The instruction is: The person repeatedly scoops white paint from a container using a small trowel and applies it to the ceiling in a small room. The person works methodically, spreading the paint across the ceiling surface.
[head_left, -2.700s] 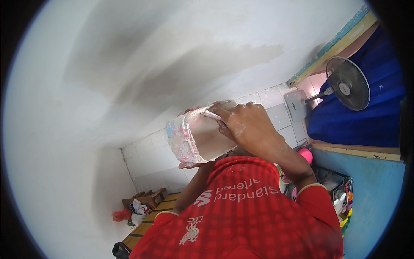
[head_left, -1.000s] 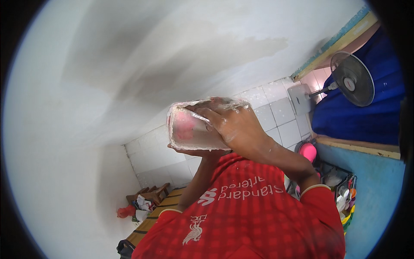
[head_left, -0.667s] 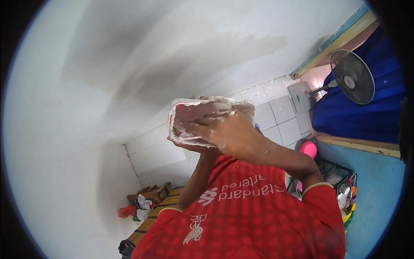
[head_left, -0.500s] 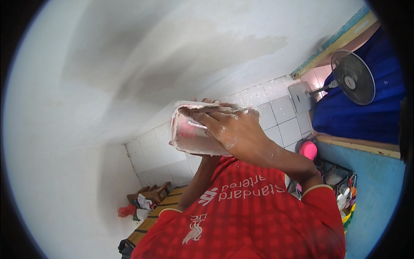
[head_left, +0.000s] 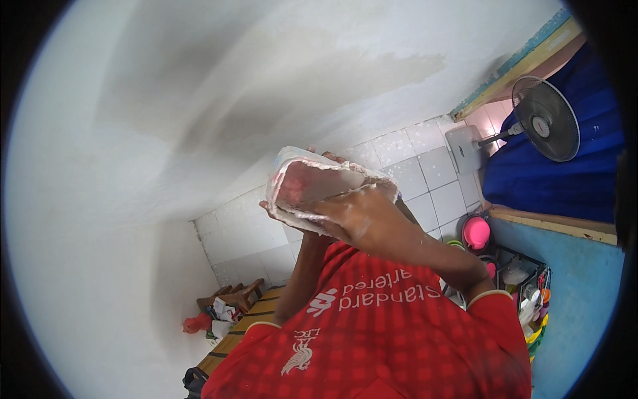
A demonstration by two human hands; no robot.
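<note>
1. The tub [head_left: 329,178], its rim ragged and caked with white paste, is held up in front of the chest, tilted so that its pink-stained inside shows.
2. The left hand [head_left: 333,157] grasps the tub from beneath and behind; fingers show over the far side and a fingertip at the left end, the rest being hidden by the tub.
3. The right hand [head_left: 364,214], smeared with white, reaches over the near rim into the tub. It grips a thin pale tool [head_left: 308,215], mostly covered, which lies along the inside of the near rim.
4. Below the tub is the person's red shirt [head_left: 392,332], checked, with white printing.
5. Behind the tub are white tiles [head_left: 448,199], spotted with white.
6. Above and to the left stretches the white wall [head_left: 139,153], with grey patches.
7. On the right, a fan [head_left: 545,126] with a white base stands before a blue curtain [head_left: 515,183].
8. Below the curtain, a pink bowl [head_left: 476,233] sits near a dark rack [head_left: 510,255] of mixed items, beside a blue wall [head_left: 578,299].
9. At lower left are yellowish slats [head_left: 219,356] and a red bag [head_left: 196,324].
</note>
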